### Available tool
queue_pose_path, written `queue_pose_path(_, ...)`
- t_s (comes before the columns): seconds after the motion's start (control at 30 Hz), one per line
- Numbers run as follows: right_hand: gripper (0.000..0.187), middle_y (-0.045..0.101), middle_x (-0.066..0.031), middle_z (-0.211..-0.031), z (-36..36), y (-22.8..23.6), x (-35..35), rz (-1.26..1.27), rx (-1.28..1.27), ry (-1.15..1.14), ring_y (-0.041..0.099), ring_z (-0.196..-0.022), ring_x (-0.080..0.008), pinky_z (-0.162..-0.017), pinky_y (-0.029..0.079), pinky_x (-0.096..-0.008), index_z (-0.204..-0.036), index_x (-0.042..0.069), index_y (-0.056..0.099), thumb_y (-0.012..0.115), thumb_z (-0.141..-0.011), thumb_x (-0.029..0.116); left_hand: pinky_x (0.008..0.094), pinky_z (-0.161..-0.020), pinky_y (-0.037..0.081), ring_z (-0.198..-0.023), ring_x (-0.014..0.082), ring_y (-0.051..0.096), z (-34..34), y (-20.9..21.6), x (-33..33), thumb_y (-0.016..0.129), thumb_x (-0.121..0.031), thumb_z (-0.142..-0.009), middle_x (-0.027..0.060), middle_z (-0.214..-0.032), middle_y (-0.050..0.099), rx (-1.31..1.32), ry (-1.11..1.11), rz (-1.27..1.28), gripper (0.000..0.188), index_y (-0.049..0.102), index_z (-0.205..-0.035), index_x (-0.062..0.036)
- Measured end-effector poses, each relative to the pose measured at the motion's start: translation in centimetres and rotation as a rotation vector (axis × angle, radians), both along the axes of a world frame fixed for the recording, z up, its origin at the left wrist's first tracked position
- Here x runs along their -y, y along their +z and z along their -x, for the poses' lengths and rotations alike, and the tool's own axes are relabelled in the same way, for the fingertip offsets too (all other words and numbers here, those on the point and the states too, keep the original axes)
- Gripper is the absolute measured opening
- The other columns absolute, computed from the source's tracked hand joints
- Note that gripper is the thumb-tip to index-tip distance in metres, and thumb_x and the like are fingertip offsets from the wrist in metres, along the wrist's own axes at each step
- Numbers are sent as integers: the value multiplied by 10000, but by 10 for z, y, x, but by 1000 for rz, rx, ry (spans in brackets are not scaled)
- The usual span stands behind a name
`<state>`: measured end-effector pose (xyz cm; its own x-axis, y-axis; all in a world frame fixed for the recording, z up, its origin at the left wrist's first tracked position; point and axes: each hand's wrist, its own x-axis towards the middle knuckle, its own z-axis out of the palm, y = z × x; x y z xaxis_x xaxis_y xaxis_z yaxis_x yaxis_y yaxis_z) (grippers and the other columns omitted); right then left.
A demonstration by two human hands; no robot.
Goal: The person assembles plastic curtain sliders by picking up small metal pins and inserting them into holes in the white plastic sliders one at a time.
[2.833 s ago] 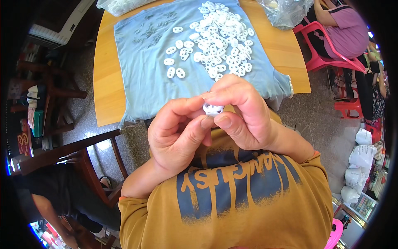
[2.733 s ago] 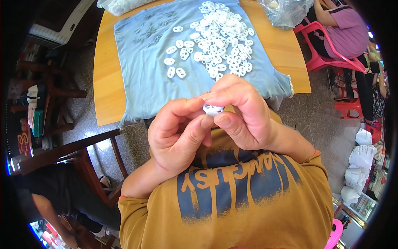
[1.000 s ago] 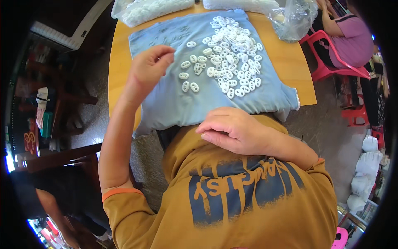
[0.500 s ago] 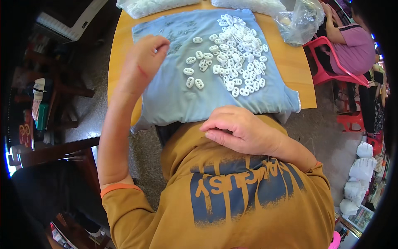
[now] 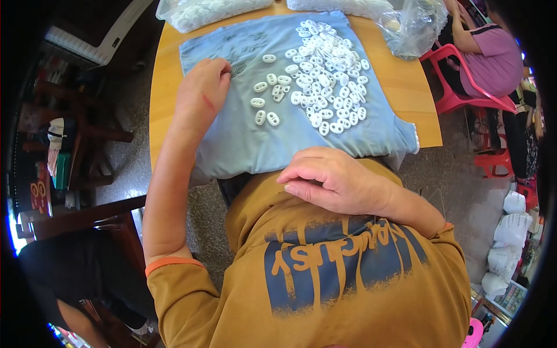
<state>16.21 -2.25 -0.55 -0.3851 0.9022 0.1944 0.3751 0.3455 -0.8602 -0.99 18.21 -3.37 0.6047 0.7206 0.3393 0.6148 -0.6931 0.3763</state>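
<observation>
Over the left part of a light blue cloth [image 5: 232, 156], my left hand [image 5: 203, 87] is closed, its fingertips turned away from view beside small, dark, thin pieces [image 5: 243, 46]. Whether it pinches anything is hidden. Close to my belly, my right hand [image 5: 333, 180] is curled with thumb and forefinger together; whatever it may hold cannot be made out. White oval plastic pieces with two holes each lie in a big pile [image 5: 325, 69] on the cloth's right half. Several more of these ovals [image 5: 257, 102] are scattered between the pile and my left hand.
A clear tub of white pieces [image 5: 217, 13] and another batch of white pieces [image 5: 342, 4] stand at the table's far edge. At the far right is a clear plastic bag [image 5: 415, 29]. Beyond it, a person in a pink top [image 5: 493, 55] sits on a red chair [image 5: 444, 104].
My left hand has lowered slightly toward the cloth, and its fingers have turned. My right hand keeps its curled pose. The whole view has shifted a little.
</observation>
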Motion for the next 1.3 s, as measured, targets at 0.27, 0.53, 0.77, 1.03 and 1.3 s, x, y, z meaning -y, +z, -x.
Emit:
queue_pose_path(0.27,110,591,-118,-785,0,0,-1,-13,-6,-8,568,-758,-306,-678,453,-373,-855,9,602,582,-829,115,354,-700,450,-806,293,583,-1,-1,-4,538,-131,-778,163,-846,605,-16,52,54,179,615,-891,-15)
queue_pose_path(0.53,115,602,-102,-769,-3,6,-3,97,-30,-98,583,-711,-223,-642,459,-302,-877,0,617,582,-845,104,279,-632,436,-693,180,552,6,6,22,581,-101,-795,86,-778,595,298,44,308,143,613,-889,2)
queue_pose_path(0.77,140,582,-35,-803,8,8,-21,134,-542,-360,528,-729,-79,-657,449,-231,-975,-6,612,558,-868,67,183,-485,366,-549,58,468,1,44,98,628,-28,-802,15,-783,579,1013,-241,1297,169,568,-960,-22)
queue_pose_path(1.03,126,582,-66,-806,2,16,-14,-217,-307,-251,552,-693,-147,-650,461,-253,-948,0,609,606,-822,13,178,-462,336,-519,68,446,-2,34,124,607,-2,-822,16,-766,548,1221,-362,1574,182,525,-977,-47)
queue_pose_path(1.3,112,576,-37,-819,3,10,-9,-126,-517,-238,547,-714,-99,-666,451,-223,-940,8,608,608,-829,2,192,-456,327,-478,78,436,-4,40,132,599,-38,-839,46,-804,587,1255,-309,1657,166,523,-986,-55)
